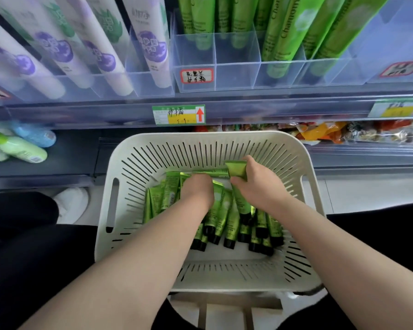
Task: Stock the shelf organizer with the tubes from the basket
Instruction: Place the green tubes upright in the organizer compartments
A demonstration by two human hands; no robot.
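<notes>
A white slotted basket (129, 167) sits low in the middle and holds several green tubes (227, 220) with black caps. My right hand (255, 184) grips one green tube (239, 170) near its crimped end, lifted a little above the pile. My left hand (197, 190) reaches down into the pile, fingers curled among the tubes and hidden from view. Above, a clear shelf organizer (215, 75) has divided compartments; some hold tall green tubes (281, 36), and its front left cells stand bare.
White and purple tubes (150, 44) fill the organizer at left. A price tag with a red arrow (179, 114) marks the shelf edge. Bottles (22, 146) lie on the lower left shelf, snack packets (332, 132) on the lower right. Dark-clothed knees flank the basket.
</notes>
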